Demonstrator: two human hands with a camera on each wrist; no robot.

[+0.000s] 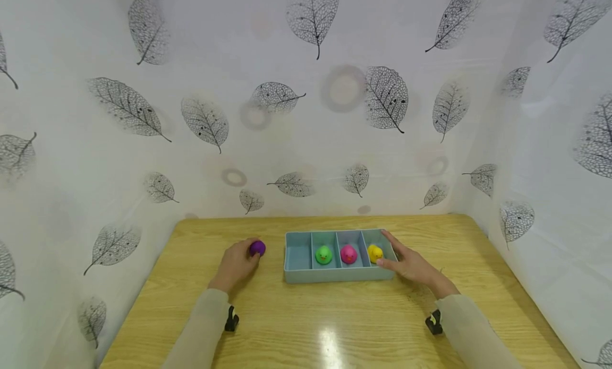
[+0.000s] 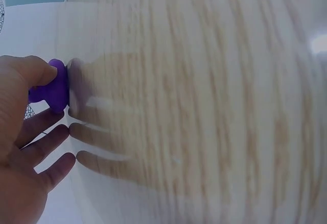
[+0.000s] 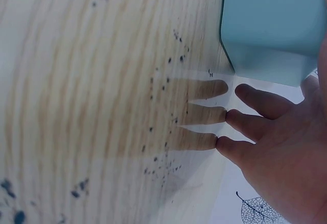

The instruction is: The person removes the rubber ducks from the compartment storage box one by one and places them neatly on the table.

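Note:
My left hand [image 1: 235, 264] pinches a purple toy duck [image 1: 257, 248] on the table, left of the box. In the left wrist view, thumb and fingers hold the purple duck [image 2: 57, 86] while the other fingertips touch the table. A pale blue four-compartment box [image 1: 334, 275] stands to its right. A green duck [image 1: 323, 255], a pink duck [image 1: 348, 254] and a yellow duck [image 1: 375, 253] sit in separate compartments; the leftmost is bare. My right hand [image 1: 415, 264] grips the box's right end, thumb near the front rim and forefinger at the back corner. Its other fingers rest on the table.
The wooden table [image 1: 287, 326] reaches back to a white leaf-printed curtain [image 1: 306, 146], which also hangs at both sides. Small dark specks [image 3: 166, 81] dot the tabletop beside the right hand. A black wrist mount [image 1: 231, 319] is at the left sleeve, another at the right.

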